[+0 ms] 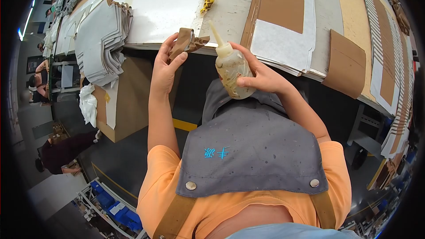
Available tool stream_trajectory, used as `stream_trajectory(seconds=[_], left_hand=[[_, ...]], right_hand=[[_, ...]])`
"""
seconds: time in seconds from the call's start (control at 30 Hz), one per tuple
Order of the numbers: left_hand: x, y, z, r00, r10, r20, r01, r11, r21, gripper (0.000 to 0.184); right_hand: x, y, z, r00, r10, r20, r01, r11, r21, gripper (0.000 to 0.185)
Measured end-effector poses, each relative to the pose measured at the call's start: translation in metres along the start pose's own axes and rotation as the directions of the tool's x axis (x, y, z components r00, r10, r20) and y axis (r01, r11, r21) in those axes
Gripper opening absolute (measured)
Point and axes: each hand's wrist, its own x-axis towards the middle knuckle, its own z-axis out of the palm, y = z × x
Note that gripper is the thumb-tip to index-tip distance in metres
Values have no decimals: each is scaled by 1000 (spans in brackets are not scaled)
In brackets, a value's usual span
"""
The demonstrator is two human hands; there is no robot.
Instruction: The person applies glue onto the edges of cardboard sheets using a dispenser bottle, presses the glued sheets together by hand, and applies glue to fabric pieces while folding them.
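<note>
Head: hands (164, 67) (262, 74) hold brown scrap (182, 42) left, bottle (231, 71) right.

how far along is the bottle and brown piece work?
Looks done: brown sheet lies flat on white paper. In hand: squeeze bottle in right hand, folded brown piece in left hand. Seemingly left: using the bottle on that piece; nozzle isn't touching it. Can't tell whether it's already coated.
</note>
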Motion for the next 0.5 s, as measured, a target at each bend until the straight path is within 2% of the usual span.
stream_trajectory(seconds=[0.13, 0.23, 0.33, 0.5], left_hand=[[-2, 3, 1, 999, -11, -34, 11, 1000, -20, 57], [-2, 4, 1, 999, 5, -39, -4, 1000, 23, 58], [-2, 6, 1, 999, 25, -42, -22, 997, 78, 58], [-4, 7, 2, 998, 51, -25, -45, 983, 178, 58]], right_hand=[[-4, -6, 0, 998, 12, 64, -3, 990, -142, 87], [-5, -4, 2, 989, 45, 140, -26, 991, -135, 86], [-4, 0, 4, 986, 67, 154, -42, 986, -160, 84], [-2, -2, 4, 982, 117, 149, -108, 992, -67, 87]])
